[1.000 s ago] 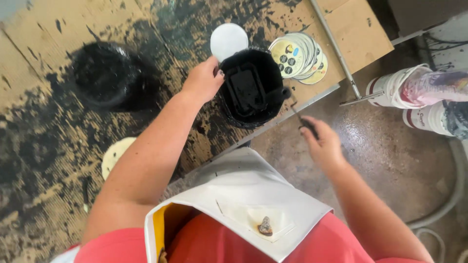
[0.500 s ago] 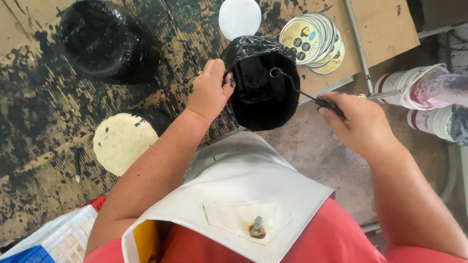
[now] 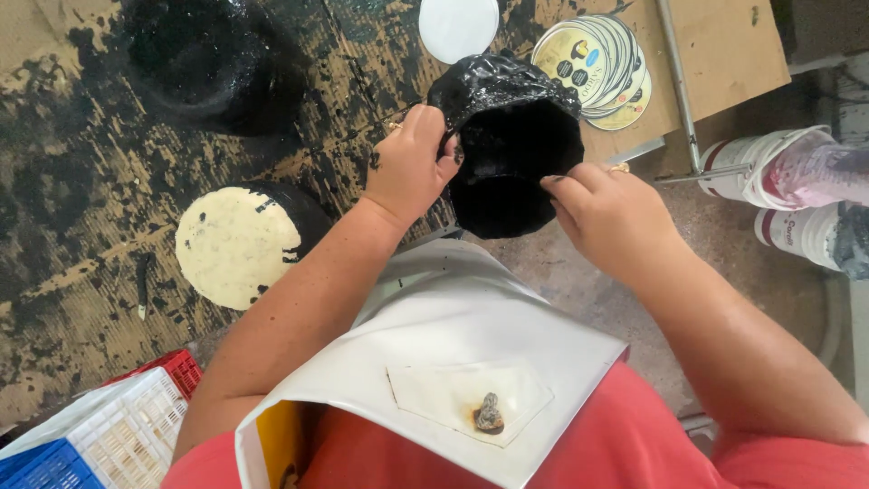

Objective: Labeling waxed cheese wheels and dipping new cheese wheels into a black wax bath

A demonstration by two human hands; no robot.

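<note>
**Black pot tipped on its side at the bench edge**

The black pot [image 3: 511,145], glossy with wet black coating, lies tilted with its mouth turned toward the person, so the dark inside faces up to the camera. It sits at the near edge of the bench [image 3: 54,299], partly overhanging the floor. The left hand [image 3: 409,167] is closed on the pot's left rim, fingers curled over the edge, seemingly to steady it in that tilt. The right hand [image 3: 606,213] is curled at the right side of the rim, fingertips touching the mouth; whether it pinches anything I cannot tell. Behind the pot lie a white disc [image 3: 457,25] and a fanned stack of printed round lids [image 3: 593,65]. A cream-topped round block [image 3: 237,243] sits to the left, and white buckets [image 3: 778,177] stand on the floor.
</note>
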